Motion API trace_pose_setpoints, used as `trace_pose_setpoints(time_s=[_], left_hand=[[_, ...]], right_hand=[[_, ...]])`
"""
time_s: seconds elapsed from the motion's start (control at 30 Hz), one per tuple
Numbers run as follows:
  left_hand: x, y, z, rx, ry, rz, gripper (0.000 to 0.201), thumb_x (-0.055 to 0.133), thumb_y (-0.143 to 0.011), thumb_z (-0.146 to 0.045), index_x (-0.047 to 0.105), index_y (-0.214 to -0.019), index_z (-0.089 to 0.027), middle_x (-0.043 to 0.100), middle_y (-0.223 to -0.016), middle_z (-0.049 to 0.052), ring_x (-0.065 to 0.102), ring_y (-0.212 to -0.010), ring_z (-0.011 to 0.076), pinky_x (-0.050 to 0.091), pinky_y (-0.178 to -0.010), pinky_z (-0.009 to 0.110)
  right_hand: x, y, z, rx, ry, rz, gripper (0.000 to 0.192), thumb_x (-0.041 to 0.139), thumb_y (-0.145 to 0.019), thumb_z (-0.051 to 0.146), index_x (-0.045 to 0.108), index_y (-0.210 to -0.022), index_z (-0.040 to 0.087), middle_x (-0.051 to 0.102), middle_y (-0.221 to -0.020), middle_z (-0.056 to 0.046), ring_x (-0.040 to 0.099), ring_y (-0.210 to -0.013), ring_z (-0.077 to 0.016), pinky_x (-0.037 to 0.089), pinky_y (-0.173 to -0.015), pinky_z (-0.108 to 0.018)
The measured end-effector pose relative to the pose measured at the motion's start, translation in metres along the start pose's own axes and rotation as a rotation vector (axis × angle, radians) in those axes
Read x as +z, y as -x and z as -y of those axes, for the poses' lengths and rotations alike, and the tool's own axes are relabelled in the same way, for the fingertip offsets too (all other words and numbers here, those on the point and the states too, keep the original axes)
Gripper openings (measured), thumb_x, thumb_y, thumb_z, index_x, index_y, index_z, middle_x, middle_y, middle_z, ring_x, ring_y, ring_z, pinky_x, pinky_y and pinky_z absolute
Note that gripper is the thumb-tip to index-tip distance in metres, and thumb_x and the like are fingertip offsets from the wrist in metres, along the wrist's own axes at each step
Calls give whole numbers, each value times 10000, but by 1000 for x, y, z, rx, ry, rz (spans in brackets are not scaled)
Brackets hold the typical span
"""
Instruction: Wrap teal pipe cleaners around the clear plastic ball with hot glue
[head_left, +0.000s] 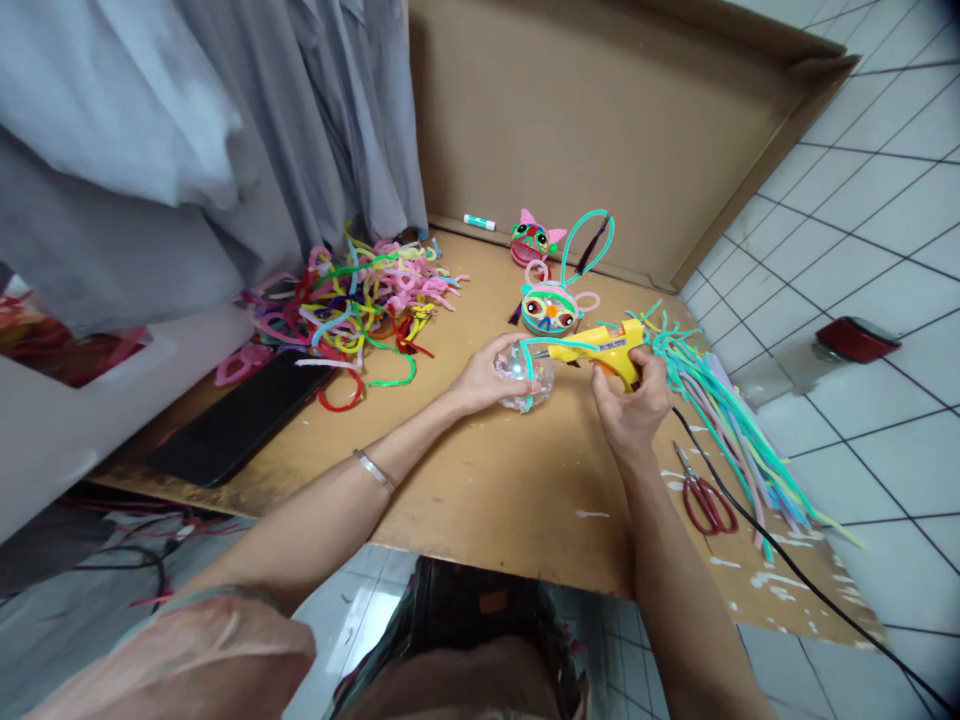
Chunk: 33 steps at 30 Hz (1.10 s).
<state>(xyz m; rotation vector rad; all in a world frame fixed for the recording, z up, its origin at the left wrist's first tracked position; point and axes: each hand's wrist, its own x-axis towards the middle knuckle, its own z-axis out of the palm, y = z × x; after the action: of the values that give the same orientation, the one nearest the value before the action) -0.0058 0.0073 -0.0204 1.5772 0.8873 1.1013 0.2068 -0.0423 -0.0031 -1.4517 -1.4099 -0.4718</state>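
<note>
My left hand (480,378) cups a clear plastic ball (525,380) resting on the brown board (487,480). A teal pipe cleaner (531,372) curves over the ball. My right hand (630,405) grips a yellow glue gun (600,348), its nozzle pointing left at the top of the ball. The gun's black cord (787,560) trails off to the right front.
A pile of coloured pipe cleaners (360,305) lies at the back left, a bundle of straight ones (735,420) at the right. Two finished animal faces (551,310) (532,238), red scissors (701,495), a black flat object (240,420) and a glue stick (478,222) lie around.
</note>
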Motion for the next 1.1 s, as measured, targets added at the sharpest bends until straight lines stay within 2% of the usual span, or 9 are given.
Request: trace_pose_setpoints(time_s=[0.4, 0.8, 0.97, 1.1], left_hand=[[0, 0, -2, -16, 14, 1, 789, 841, -536, -336, 597, -1270, -186, 698, -1088, 62, 648, -950, 222, 518, -917, 378], [0, 2, -3, -21, 56, 21, 799, 842, -534, -313, 583, -1279, -181, 687, -1146, 82, 657, -985, 237, 513, -945, 392], [1, 2, -3, -16, 52, 23, 799, 833, -541, -313, 574, -1282, -165, 684, -1152, 90, 651, -989, 233, 503, -960, 394], [1, 1, -2, -17, 56, 32, 827, 834, -536, -325, 556, -1294, -149, 682, -1147, 97, 645, -993, 230, 499, -961, 393]], right_hand=[[-5, -2, -2, -72, 49, -1, 326, 614, -777, 432, 554, -1013, 216, 661, -942, -82, 656, -848, -235, 543, -761, -373], [-6, -1, 2, -72, 21, 16, 314, 601, -777, 415, 555, -1010, 209, 667, -955, -93, 660, -875, -241, 542, -797, -392], [-5, -1, -1, -123, 43, -13, 299, 621, -781, 373, 559, -1023, 208, 677, -956, -85, 674, -871, -232, 549, -775, -364], [-2, -2, -4, -199, 33, -85, 294, 646, -769, 345, 566, -1014, 204, 686, -926, -69, 684, -844, -221, 556, -761, -349]])
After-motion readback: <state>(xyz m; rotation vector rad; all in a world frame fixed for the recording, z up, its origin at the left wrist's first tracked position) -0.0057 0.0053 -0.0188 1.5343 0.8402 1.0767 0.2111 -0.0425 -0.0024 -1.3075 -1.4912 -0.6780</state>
